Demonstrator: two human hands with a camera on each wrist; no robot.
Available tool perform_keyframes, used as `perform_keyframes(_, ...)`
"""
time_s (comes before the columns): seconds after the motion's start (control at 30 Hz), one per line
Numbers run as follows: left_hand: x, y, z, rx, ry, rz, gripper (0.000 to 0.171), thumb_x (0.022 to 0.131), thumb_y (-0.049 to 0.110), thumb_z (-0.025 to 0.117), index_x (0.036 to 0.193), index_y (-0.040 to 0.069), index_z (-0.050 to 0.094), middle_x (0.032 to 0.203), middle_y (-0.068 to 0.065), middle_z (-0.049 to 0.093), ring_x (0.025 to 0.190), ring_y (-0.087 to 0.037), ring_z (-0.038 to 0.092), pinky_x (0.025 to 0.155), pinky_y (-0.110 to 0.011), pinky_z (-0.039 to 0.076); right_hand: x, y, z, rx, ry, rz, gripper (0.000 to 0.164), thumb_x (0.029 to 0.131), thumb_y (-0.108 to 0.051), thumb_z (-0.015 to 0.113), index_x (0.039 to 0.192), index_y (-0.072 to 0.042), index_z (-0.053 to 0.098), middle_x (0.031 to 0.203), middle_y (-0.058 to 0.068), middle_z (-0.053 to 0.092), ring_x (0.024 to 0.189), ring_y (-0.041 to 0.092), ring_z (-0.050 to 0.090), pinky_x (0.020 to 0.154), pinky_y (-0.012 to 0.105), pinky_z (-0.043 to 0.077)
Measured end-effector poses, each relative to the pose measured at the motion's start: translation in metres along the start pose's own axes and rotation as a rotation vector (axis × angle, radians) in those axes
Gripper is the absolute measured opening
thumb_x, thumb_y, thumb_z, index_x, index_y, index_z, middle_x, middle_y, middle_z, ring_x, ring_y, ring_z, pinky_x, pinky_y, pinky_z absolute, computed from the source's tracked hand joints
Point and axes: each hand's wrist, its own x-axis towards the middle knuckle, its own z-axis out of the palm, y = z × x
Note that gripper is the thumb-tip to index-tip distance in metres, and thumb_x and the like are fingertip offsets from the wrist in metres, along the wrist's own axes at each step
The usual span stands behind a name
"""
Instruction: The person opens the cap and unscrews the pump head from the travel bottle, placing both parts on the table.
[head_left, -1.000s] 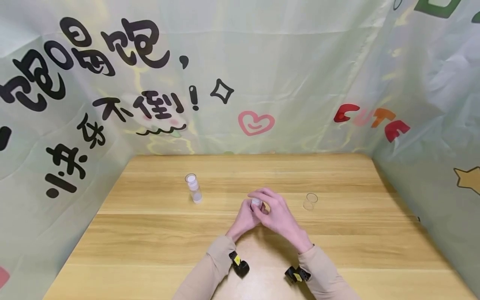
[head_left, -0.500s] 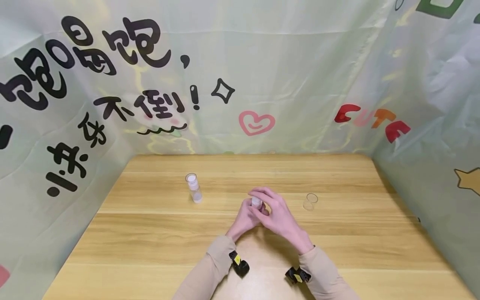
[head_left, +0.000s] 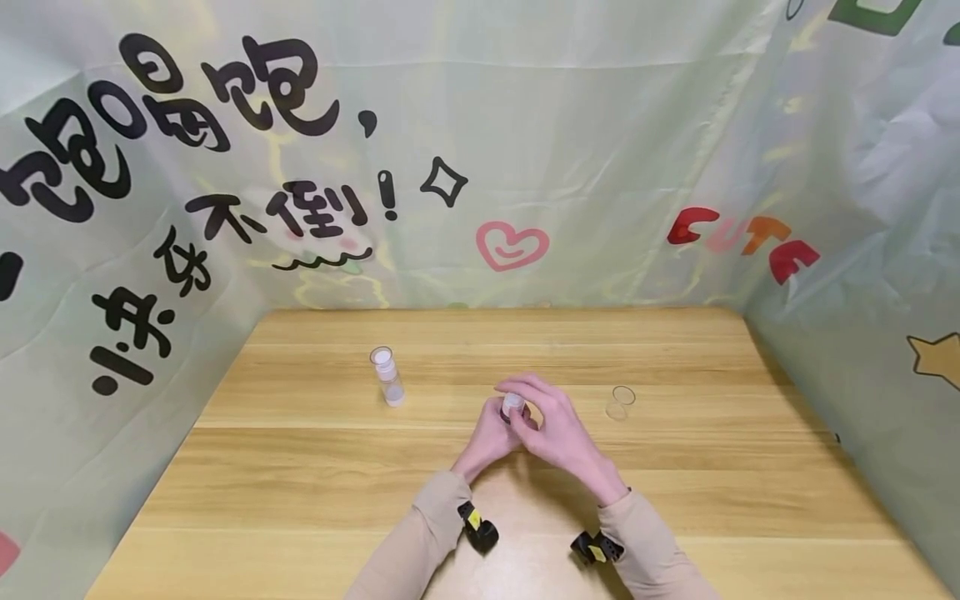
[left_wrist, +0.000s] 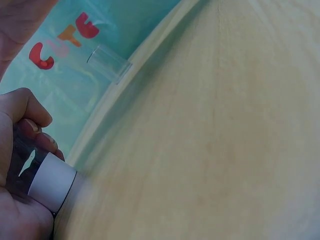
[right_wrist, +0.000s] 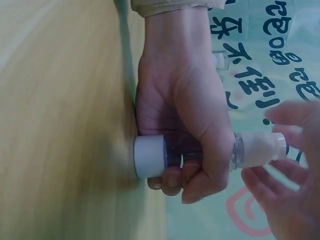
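Observation:
My left hand grips a small clear bottle by its middle, standing upright on the table. In the right wrist view its white base shows below the left fingers, and its stepped white top sticks out above them. My right hand holds that top, thumb on the near side and fingers curled round the far side. The left wrist view catches the white base close to the tabletop, with the bottle's body mostly hidden by the left hand.
A similar bottle with a clear cap over its white top stands at the back left. To the right of my hands a loose clear cap stands on the wooden table. Printed cloth walls the table's back and sides.
My right thumb has shifted up against the white top while the fingers stay round it. The left hand and the bottle keep their place.

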Motion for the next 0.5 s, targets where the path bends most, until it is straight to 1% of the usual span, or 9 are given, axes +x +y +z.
perform_keyframes(0.07,-0.0001,-0.0004,0.0001,0.012,-0.010,0.016,0.007,0.079,-0.007,0.061,0.079,-0.014,0.060,0.067,-0.019,0.060,0.062,0.004,0.052,0.069,-0.017,0.049,-0.0002,0.0001,0.0001,0.000,-0.005,0.018,0.039,0.082,-0.002,0.076,0.120,-0.001,0.068,0.121,0.015,0.069,0.112,0.032,0.068,0.098,0.046,0.056)
perform_keyframes(0.13,0.0000,-0.0006,0.0003,0.026,-0.015,0.026,0.008,0.079,-0.007,0.060,0.081,-0.014,0.060,0.072,-0.025,0.062,0.064,0.004,0.053,0.071,-0.018,0.050,-0.0001,-0.0005,0.0005,-0.013,0.002,0.033,0.040,0.081,-0.005,0.079,0.119,0.000,0.068,0.118,0.016,0.069,0.109,0.032,0.068,0.096,0.045,0.056)
perform_keyframes(0.17,0.0001,-0.0005,0.0006,0.032,-0.018,0.028,0.008,0.079,-0.006,0.060,0.082,-0.013,0.061,0.073,-0.025,0.062,0.064,0.004,0.053,0.071,-0.018,0.050,0.0000,-0.0008,0.0005,-0.023,0.007,0.038,0.041,0.080,-0.005,0.080,0.119,0.000,0.068,0.117,0.016,0.069,0.107,0.031,0.069,0.095,0.045,0.057)
perform_keyframes(0.2,0.0000,-0.0002,0.0007,0.036,-0.015,0.024,0.008,0.080,-0.005,0.061,0.082,-0.013,0.060,0.070,-0.021,0.062,0.064,0.004,0.052,0.070,-0.018,0.049,-0.0001,-0.0010,0.0006,-0.031,0.009,0.038,0.040,0.080,-0.005,0.080,0.118,0.001,0.069,0.115,0.015,0.070,0.106,0.031,0.069,0.094,0.045,0.057)
perform_keyframes(0.27,-0.0001,-0.0002,0.0006,0.028,-0.005,0.012,0.009,0.080,-0.005,0.061,0.081,-0.014,0.059,0.068,-0.009,0.059,0.063,0.005,0.052,0.068,-0.017,0.048,-0.0006,-0.0009,0.0009,-0.030,0.001,0.034,0.039,0.081,-0.002,0.078,0.119,0.000,0.069,0.115,0.016,0.071,0.106,0.031,0.069,0.094,0.046,0.057)
perform_keyframes(0.33,-0.0004,-0.0005,0.0001,0.001,-0.006,0.000,0.010,0.080,-0.006,0.063,0.081,-0.016,0.058,0.068,-0.002,0.057,0.063,0.004,0.052,0.068,-0.016,0.048,-0.0015,0.0002,0.0013,-0.024,-0.008,0.022,0.039,0.081,0.001,0.075,0.120,0.000,0.068,0.118,0.016,0.070,0.109,0.033,0.069,0.096,0.048,0.056)
perform_keyframes(0.37,-0.0004,-0.0009,-0.0001,-0.013,-0.007,-0.002,0.010,0.080,-0.007,0.062,0.080,-0.017,0.058,0.068,-0.001,0.057,0.062,0.004,0.052,0.068,-0.016,0.048,-0.0019,0.0006,0.0015,-0.023,-0.013,0.020,0.040,0.081,0.001,0.074,0.121,-0.001,0.068,0.120,0.016,0.070,0.110,0.033,0.068,0.097,0.048,0.056)
perform_keyframes(0.4,-0.0004,-0.0013,-0.0003,-0.018,-0.012,0.003,0.009,0.079,-0.008,0.061,0.081,-0.017,0.058,0.067,-0.003,0.057,0.063,0.004,0.053,0.069,-0.016,0.048,-0.0020,0.0010,0.0017,-0.021,-0.015,0.020,0.042,0.081,0.000,0.075,0.122,-0.001,0.067,0.120,0.016,0.070,0.111,0.033,0.068,0.097,0.049,0.055)
perform_keyframes(0.5,-0.0002,-0.0018,-0.0003,-0.001,-0.016,0.019,0.007,0.079,-0.008,0.062,0.081,-0.015,0.059,0.069,-0.008,0.060,0.064,0.004,0.054,0.071,-0.017,0.049,-0.0014,0.0015,0.0024,-0.026,-0.003,0.019,0.042,0.081,-0.004,0.077,0.122,-0.001,0.067,0.119,0.015,0.070,0.110,0.032,0.068,0.096,0.047,0.056)
